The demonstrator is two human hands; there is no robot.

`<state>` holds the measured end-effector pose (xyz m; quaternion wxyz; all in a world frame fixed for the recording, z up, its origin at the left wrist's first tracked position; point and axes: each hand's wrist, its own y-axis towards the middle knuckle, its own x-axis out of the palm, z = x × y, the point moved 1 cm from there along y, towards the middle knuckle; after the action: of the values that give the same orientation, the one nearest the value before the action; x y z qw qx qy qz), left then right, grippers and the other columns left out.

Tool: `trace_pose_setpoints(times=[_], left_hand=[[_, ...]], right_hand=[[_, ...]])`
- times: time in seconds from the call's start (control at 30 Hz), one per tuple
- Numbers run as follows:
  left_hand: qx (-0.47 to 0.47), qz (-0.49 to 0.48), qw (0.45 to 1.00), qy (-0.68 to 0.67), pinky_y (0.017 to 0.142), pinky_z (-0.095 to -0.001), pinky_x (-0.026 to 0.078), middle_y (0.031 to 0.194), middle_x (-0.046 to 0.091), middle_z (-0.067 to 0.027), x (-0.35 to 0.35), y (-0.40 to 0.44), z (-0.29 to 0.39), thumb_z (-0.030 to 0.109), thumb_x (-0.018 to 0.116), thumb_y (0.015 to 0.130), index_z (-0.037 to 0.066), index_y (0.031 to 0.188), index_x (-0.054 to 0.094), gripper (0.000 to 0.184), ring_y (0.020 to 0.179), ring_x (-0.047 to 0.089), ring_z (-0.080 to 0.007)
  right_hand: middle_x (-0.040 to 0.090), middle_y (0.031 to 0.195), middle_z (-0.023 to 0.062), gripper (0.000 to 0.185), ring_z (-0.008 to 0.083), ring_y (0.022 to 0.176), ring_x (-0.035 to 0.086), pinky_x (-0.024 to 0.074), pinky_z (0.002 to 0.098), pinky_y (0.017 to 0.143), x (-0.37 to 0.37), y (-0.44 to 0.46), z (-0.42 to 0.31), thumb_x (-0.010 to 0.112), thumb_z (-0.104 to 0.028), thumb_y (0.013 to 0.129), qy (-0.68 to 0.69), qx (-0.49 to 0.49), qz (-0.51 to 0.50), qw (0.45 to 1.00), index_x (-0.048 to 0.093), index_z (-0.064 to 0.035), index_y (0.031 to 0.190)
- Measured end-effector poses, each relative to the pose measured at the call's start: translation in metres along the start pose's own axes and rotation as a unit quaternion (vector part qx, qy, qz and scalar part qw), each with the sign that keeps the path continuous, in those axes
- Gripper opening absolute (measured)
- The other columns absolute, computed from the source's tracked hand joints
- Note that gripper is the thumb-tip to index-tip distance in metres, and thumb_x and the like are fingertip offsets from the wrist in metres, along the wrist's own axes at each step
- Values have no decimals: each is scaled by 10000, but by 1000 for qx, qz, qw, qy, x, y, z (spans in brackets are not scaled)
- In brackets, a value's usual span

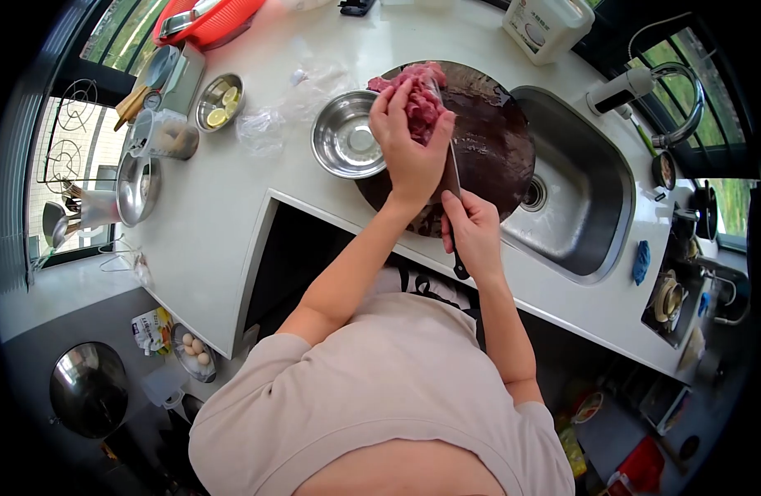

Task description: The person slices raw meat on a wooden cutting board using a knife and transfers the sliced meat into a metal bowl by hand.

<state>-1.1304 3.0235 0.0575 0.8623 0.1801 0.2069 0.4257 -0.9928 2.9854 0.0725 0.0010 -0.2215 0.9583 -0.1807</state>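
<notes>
My left hand [409,157] cups a pile of raw sliced meat [426,99] on the round dark cutting board [496,140], its fingers and thumb on either side of the meat. In my right hand [474,230] is the black handle of a kitchen knife [452,174]. Its blade points away from me and lies along the right side of the meat, partly covered by my left hand. A steel bowl [335,136] stands just left of the board, beside my left fingers; what shows of its inside holds no meat.
The steel sink [595,231] with its faucet [636,87] lies right of the board. A white jug [548,29] stands behind. On the left are a small bowl of lemon slices [220,102], crumpled plastic bags [260,131], a plastic container [167,135] and a red basket [211,21].
</notes>
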Motion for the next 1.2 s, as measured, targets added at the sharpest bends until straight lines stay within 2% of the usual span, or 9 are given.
trace_pose_setpoints(times=[0.17,0.27,0.37,0.7,0.8,0.93,1.0,1.07,1.2], left_hand=[[-38,75,994,76,1035,-395,396,1310,480,-186,-39,19,-40,224,704,905,15,1242,566,420,1205,485,-307],[-192,6,981,-18,862,-317,503,1192,565,-137,-55,21,-77,158,629,957,2,1165,607,261,1039,582,-176],[-201,28,979,-35,917,-361,475,1113,605,-125,-69,23,-66,122,620,925,12,1073,656,188,1061,574,-263],[74,-168,963,196,956,-462,465,1167,628,-177,-76,46,-90,34,568,852,-6,1085,671,258,1095,571,-360],[8,-328,914,237,967,-440,468,1151,652,-186,-78,51,-90,63,540,869,-18,1084,673,265,1076,601,-378],[104,-186,959,188,931,-425,492,1057,664,-158,-63,27,-26,-26,556,843,7,1020,699,229,1047,613,-349],[125,-284,946,93,932,-417,488,1030,646,-154,-40,0,-20,-67,571,806,6,1008,684,243,1026,604,-342],[188,-265,938,121,937,-426,481,1076,620,-158,-9,-23,-31,-71,580,773,-1,1040,654,286,1065,574,-339],[94,-388,886,238,982,-398,468,1170,588,-173,9,-33,-48,-34,597,765,-8,1123,634,361,1167,530,-339]], right_hand=[[509,548,-11,299,59,418,473,356,252,394,25,11,-10,588,-201,988,-31,-15,4,999,618,-3,767],[521,560,-14,270,58,425,484,354,241,397,14,15,-10,587,-203,988,-35,-15,37,999,665,-5,821],[519,571,-20,283,56,415,472,348,228,389,-9,13,-13,579,-217,1000,-29,-20,76,996,641,-21,806],[474,559,-37,262,40,425,429,333,224,387,-80,-2,15,591,-207,999,-116,-31,187,975,622,-42,799],[476,569,-38,245,44,438,431,333,234,398,-82,-6,16,603,-205,992,-127,-35,206,970,656,-31,828],[552,602,12,213,87,492,507,405,277,473,-87,-3,26,622,-195,971,-239,-85,236,938,719,-5,969],[619,653,58,231,119,535,558,448,299,532,-85,-1,26,635,-203,958,-302,-112,254,912,727,-9,1043],[694,733,112,266,156,583,610,486,319,597,-81,2,22,651,-221,942,-346,-132,262,891,722,-23,1106],[731,903,190,296,228,677,696,517,334,651,-85,6,23,669,-282,928,-430,-151,265,850,735,-49,1097]])
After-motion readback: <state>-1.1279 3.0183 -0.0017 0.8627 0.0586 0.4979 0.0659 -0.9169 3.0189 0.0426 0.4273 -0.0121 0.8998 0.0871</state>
